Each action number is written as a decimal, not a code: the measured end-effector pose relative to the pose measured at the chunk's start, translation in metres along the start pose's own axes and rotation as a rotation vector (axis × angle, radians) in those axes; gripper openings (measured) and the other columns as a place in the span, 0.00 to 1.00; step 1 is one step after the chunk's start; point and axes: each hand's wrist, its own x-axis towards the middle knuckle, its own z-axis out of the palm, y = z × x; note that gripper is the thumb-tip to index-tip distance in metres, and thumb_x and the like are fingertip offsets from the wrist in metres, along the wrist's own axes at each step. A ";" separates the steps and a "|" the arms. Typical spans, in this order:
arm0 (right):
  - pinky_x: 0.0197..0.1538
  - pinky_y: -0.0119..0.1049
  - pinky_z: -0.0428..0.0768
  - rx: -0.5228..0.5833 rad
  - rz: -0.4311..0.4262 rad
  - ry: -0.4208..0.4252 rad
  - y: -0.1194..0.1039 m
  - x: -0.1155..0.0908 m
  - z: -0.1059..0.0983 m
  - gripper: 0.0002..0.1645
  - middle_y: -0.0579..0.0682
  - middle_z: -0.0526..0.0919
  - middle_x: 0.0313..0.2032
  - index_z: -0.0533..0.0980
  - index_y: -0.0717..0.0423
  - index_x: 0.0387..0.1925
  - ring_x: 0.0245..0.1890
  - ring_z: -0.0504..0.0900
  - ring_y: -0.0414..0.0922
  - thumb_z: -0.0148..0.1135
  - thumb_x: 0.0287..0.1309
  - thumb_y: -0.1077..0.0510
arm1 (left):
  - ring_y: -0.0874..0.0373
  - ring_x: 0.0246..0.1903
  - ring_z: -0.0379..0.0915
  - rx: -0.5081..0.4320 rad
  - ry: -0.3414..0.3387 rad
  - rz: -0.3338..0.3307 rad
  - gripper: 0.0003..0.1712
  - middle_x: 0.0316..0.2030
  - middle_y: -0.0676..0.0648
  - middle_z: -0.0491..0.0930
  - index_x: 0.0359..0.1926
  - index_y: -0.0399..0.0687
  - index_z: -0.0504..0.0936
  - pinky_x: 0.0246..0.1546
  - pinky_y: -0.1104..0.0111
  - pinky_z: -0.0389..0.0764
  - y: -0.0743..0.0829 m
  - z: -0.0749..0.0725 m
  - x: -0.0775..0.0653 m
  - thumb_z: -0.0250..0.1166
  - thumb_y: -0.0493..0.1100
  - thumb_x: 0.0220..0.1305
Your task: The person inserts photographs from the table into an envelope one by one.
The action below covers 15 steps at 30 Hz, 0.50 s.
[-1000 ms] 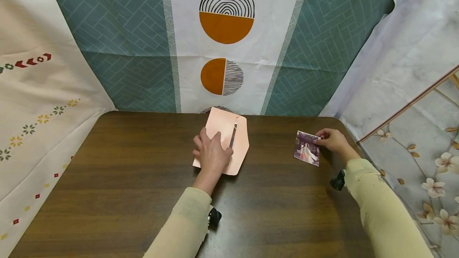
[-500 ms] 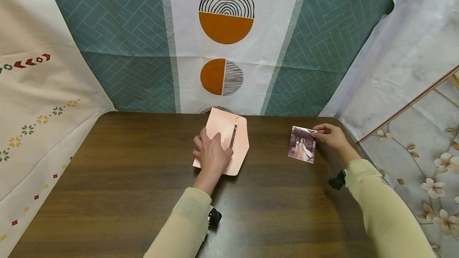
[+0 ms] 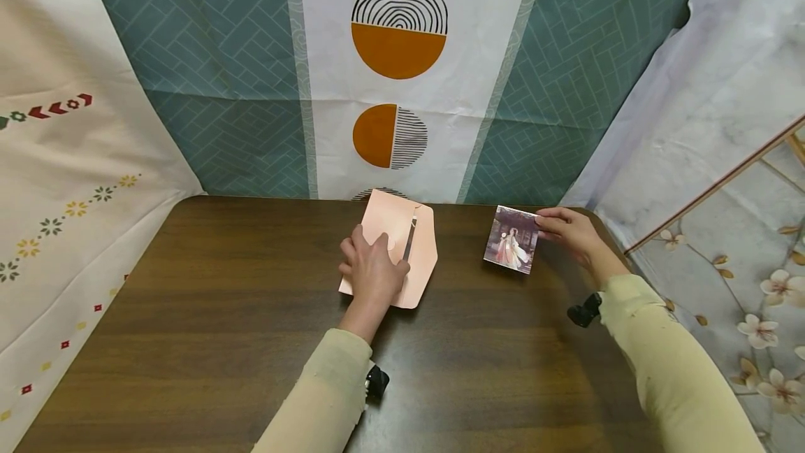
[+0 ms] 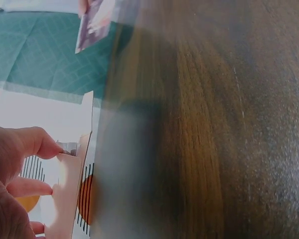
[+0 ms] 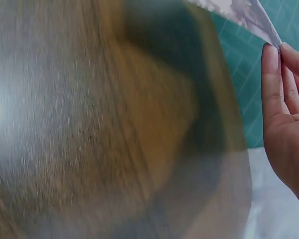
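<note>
A peach-coloured paper envelope (image 3: 425,250) lies at the table's back edge, its pointed flap to the right. My left hand (image 3: 371,268) is over it, fingers and thumb bent and gripping its front panel. In the left wrist view the thumb (image 4: 42,143) is at the mouth of the pocket, which gapes; something greyish shows there, too unclear to name. My right hand (image 3: 569,233) pinches a small square photo card (image 3: 511,240) by its upper right corner, above the table. Robed figures on a purple background are printed on it. The right wrist view shows thumb and fingers meeting at the card's corner (image 5: 254,20).
The brown wooden table (image 3: 239,341) carries both hands' work. Behind it hangs a green and white patterned cloth (image 3: 233,138). A white cloth (image 3: 82,180) hangs at the left, a floral one (image 3: 717,229) at the right. A black wrist camera (image 3: 585,310) sits beneath the right wrist.
My right hand has brought the photo card leftward and a little toward the back, nearer the envelope. My left hand and the envelope have stayed in place.
</note>
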 end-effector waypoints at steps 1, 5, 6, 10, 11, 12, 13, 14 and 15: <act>0.50 0.30 0.86 0.007 0.002 -0.005 -0.002 0.000 0.003 0.07 0.40 0.87 0.42 0.83 0.57 0.48 0.42 0.87 0.35 0.62 0.74 0.67 | 0.31 0.71 0.51 0.001 -0.001 -0.001 0.29 0.75 0.33 0.58 0.62 0.41 0.85 0.56 0.33 0.64 0.000 0.000 0.000 0.77 0.44 0.60; 0.49 0.30 0.86 0.054 0.027 -0.026 -0.008 0.004 0.017 0.08 0.41 0.87 0.42 0.84 0.53 0.45 0.42 0.87 0.35 0.62 0.75 0.67 | 0.31 0.71 0.50 0.001 -0.007 -0.006 0.30 0.76 0.33 0.58 0.62 0.41 0.85 0.57 0.33 0.64 0.001 0.000 0.000 0.77 0.44 0.60; 0.49 0.30 0.86 0.065 0.032 -0.031 -0.009 0.005 0.021 0.09 0.41 0.87 0.42 0.84 0.53 0.45 0.42 0.87 0.36 0.61 0.75 0.67 | 0.31 0.71 0.50 0.001 -0.008 -0.007 0.30 0.76 0.33 0.58 0.62 0.41 0.85 0.57 0.33 0.64 0.001 -0.001 0.000 0.77 0.44 0.60; 0.48 0.30 0.86 0.061 0.036 -0.055 -0.015 0.007 0.038 0.11 0.42 0.87 0.41 0.85 0.50 0.42 0.40 0.87 0.37 0.62 0.75 0.67 | 0.31 0.71 0.50 -0.001 -0.008 -0.006 0.30 0.75 0.33 0.58 0.62 0.41 0.85 0.57 0.33 0.64 0.002 -0.001 -0.001 0.77 0.44 0.60; 0.48 0.30 0.86 0.048 0.033 -0.060 -0.016 0.007 0.042 0.10 0.42 0.87 0.41 0.85 0.49 0.42 0.40 0.87 0.37 0.62 0.75 0.66 | 0.31 0.71 0.50 -0.002 -0.008 -0.005 0.30 0.75 0.33 0.58 0.62 0.41 0.85 0.57 0.33 0.64 0.003 -0.001 -0.001 0.77 0.44 0.60; 0.48 0.29 0.86 0.041 0.030 -0.066 -0.017 0.007 0.047 0.10 0.42 0.87 0.41 0.85 0.49 0.42 0.40 0.87 0.37 0.62 0.75 0.66 | 0.31 0.71 0.50 -0.003 -0.007 -0.004 0.29 0.75 0.33 0.58 0.62 0.41 0.85 0.57 0.33 0.64 0.003 -0.001 -0.001 0.77 0.44 0.60; 0.48 0.29 0.86 0.028 0.025 -0.072 -0.018 0.008 0.052 0.09 0.42 0.87 0.41 0.85 0.49 0.42 0.40 0.87 0.37 0.63 0.75 0.65 | 0.31 0.71 0.50 -0.003 -0.005 -0.003 0.29 0.75 0.33 0.58 0.62 0.40 0.85 0.57 0.33 0.64 0.003 -0.001 0.000 0.77 0.44 0.60; 0.48 0.29 0.86 0.019 0.021 -0.080 -0.019 0.008 0.056 0.09 0.42 0.87 0.41 0.85 0.49 0.42 0.41 0.87 0.37 0.63 0.75 0.64 | 0.31 0.71 0.50 -0.005 -0.004 -0.001 0.29 0.75 0.33 0.58 0.62 0.40 0.85 0.57 0.33 0.64 0.003 0.000 0.000 0.77 0.44 0.60; 0.48 0.30 0.86 0.010 0.016 -0.088 -0.020 0.009 0.061 0.08 0.42 0.87 0.42 0.85 0.49 0.43 0.41 0.87 0.37 0.63 0.75 0.64 | 0.31 0.71 0.50 -0.007 -0.002 0.000 0.29 0.75 0.33 0.58 0.62 0.40 0.85 0.56 0.33 0.64 0.003 0.000 0.000 0.77 0.44 0.60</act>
